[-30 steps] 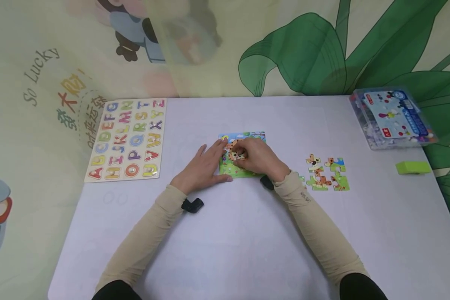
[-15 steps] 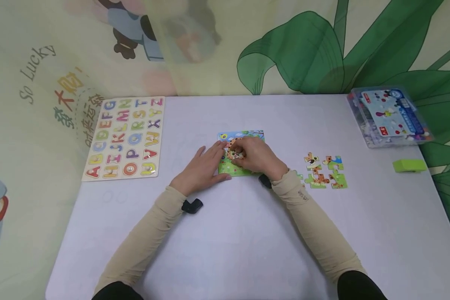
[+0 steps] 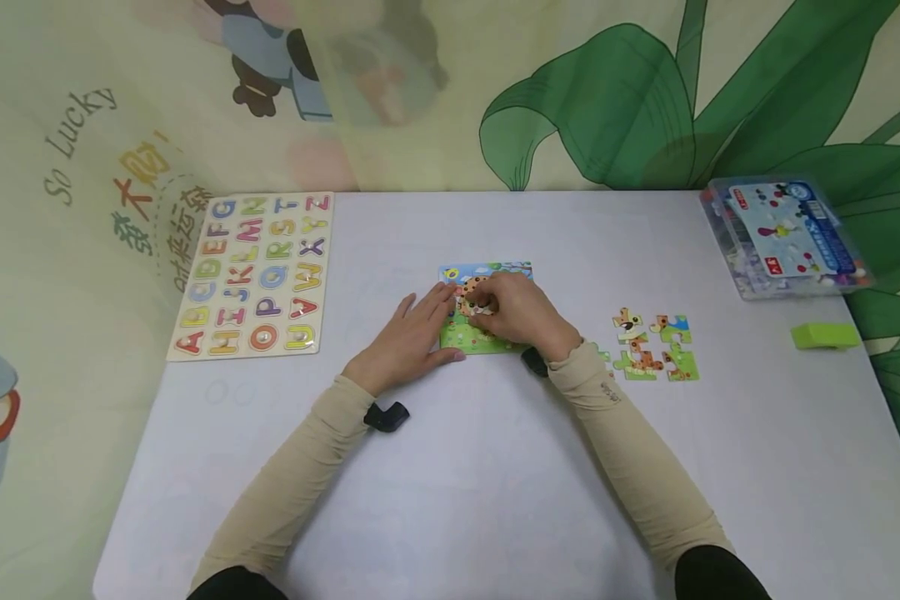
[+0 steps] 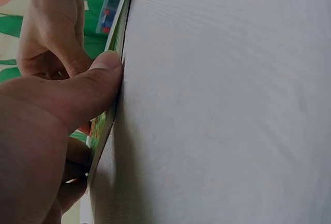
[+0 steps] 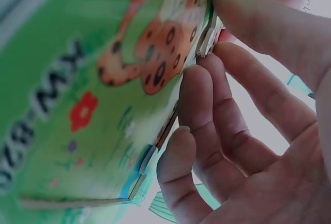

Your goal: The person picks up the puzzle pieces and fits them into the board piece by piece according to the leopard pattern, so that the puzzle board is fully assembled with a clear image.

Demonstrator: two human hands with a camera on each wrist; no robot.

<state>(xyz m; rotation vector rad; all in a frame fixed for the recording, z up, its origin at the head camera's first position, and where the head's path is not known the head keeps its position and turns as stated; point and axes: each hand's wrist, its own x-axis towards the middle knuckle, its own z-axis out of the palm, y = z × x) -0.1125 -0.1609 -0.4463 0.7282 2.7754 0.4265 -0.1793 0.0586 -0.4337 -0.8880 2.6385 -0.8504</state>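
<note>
A small jigsaw puzzle board [image 3: 465, 337] with a spotted cartoon animal on green grass lies mid-table. My left hand [image 3: 408, 337] rests at its left side, fingers stretched out along the edge and thumb against the near edge. Over the middle of the board, my right hand [image 3: 521, 312] pinches a puzzle piece [image 5: 208, 36] between thumb and fingers; the right wrist view shows the piece's pale edge standing a little above the picture. From above, the fingers hide most of that piece. Several loose puzzle pieces [image 3: 641, 362] lie to the right, partly behind the right sleeve.
An alphabet board [image 3: 251, 287] with coloured letters lies at the back left. A clear plastic box [image 3: 787, 237] with a printed sheet stands at the back right, and a light green block [image 3: 825, 336] sits in front of it. Printed cloth hangs behind the table.
Both hands stay at the puzzle board with almost no movement. The head view shifts slightly, and the loose pieces lie as before.
</note>
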